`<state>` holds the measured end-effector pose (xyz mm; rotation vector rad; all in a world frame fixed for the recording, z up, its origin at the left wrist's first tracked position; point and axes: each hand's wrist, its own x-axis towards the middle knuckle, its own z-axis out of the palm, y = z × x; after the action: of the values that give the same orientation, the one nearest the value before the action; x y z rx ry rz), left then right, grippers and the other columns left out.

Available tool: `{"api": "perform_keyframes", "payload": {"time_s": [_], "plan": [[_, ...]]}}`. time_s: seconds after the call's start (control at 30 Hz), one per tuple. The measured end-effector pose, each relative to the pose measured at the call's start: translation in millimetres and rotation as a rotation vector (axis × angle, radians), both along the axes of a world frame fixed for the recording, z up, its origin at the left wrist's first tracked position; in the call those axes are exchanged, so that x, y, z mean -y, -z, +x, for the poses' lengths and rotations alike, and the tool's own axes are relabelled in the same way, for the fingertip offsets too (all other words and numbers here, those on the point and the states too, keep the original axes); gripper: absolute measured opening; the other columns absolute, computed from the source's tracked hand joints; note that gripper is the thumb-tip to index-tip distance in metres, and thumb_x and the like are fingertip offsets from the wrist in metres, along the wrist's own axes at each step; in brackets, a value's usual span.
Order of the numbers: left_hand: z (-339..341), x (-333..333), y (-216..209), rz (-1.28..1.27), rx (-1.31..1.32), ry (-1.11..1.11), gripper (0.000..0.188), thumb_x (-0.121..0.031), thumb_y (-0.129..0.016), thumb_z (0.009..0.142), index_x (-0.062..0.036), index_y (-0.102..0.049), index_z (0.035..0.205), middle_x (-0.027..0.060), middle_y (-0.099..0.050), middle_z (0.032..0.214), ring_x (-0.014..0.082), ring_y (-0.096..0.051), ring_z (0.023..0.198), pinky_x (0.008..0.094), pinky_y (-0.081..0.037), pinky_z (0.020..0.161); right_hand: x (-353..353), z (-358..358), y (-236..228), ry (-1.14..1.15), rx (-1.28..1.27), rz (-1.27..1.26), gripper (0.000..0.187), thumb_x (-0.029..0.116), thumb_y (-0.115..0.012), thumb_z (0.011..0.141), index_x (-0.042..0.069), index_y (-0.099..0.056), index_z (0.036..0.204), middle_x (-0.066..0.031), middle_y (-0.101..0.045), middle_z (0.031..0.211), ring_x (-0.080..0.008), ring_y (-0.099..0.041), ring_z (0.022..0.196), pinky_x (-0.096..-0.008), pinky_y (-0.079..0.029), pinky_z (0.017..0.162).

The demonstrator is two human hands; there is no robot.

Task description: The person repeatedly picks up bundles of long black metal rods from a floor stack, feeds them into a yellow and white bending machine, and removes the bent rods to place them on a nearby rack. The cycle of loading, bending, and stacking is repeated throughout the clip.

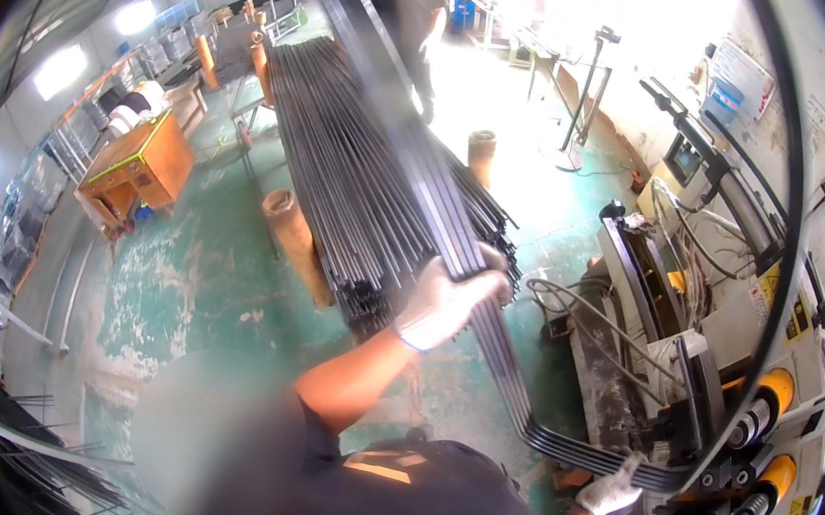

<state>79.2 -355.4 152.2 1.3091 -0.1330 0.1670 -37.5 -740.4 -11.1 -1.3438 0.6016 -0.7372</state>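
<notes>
Left hand (454,297): fingers curled around long dark bars (500,362) | Bars slant over rod pile (331,169), bend toward machine (687,397) at right | Right hand (609,490): fingers at bars, grip unclear | Risk: left grip slipping could swing bars, pinching right fingers

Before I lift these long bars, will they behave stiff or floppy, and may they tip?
The bars are probably stiff: they run nearly straight past the left hand without visible sag. They may swing or tip, since a long stretch reaches far beyond that hand.
</notes>
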Motion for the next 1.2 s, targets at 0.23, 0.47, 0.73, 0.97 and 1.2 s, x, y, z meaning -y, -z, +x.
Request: {"api": "perform_keyframes", "payload": {"time_s": [0.23,0.47,0.73,0.97,1.2], "plan": [[-60,-38,28,0.021,-0.080,-0.304,0.015,-0.003,-0.064,0.094,-0.0005,-0.063,0.109,0.0128,-0.072,0.087,0.0237,-0.072,0.083,0.0358,-0.058,0.078,-28,24,10,-0.197,-0.028,0.072,0.016,0.015,-0.063,0.103,-0.001,-0.060,0.102,-0.0099,-0.068,0.084,-0.0187,-0.065,0.073,-0.0348,-0.054,0.067],[-117,-46,53,-0.080,-0.159,-0.514,0.018,-0.006,-0.064,0.095,0.0010,-0.063,0.111,0.0138,-0.071,0.086,0.0259,-0.072,0.081,0.0404,-0.061,0.078,-25,16,50,-0.297,-0.020,0.177,0.011,0.010,-0.062,0.101,0.001,-0.058,0.106,-0.0103,-0.068,0.086,-0.0205,-0.066,0.075,-0.0355,-0.056,0.071],[-171,-51,69,-0.211,-0.177,-0.712,0.017,-0.003,-0.062,0.095,0.0001,-0.062,0.112,0.0136,-0.070,0.087,0.0278,-0.071,0.081,0.0418,-0.060,0.076,-13,15,66,-0.422,-0.043,0.139,0.010,0.010,-0.063,0.101,0.002,-0.059,0.107,-0.0092,-0.069,0.088,-0.0187,-0.066,0.075,-0.0332,-0.055,0.070],[-212,-30,71,-0.183,-0.160,-0.849,0.017,0.000,-0.058,0.096,0.0008,-0.061,0.113,0.0156,-0.070,0.087,0.0289,-0.071,0.080,0.0408,-0.058,0.075,-11,17,52,-0.520,-0.089,0.107,0.011,0.009,-0.063,0.101,0.000,-0.061,0.107,-0.0092,-0.069,0.089,-0.0184,-0.067,0.075,-0.0338,-0.056,0.071],[-252,-16,83,-0.190,-0.174,-0.931,0.017,0.001,-0.058,0.094,0.0007,-0.061,0.111,0.0156,-0.070,0.086,0.0284,-0.071,0.078,0.0399,-0.058,0.072,-5,24,59,-0.608,-0.082,0.088,0.011,0.009,-0.063,0.101,-0.001,-0.061,0.107,-0.0101,-0.069,0.088,-0.0202,-0.068,0.075,-0.0344,-0.057,0.071]]}}
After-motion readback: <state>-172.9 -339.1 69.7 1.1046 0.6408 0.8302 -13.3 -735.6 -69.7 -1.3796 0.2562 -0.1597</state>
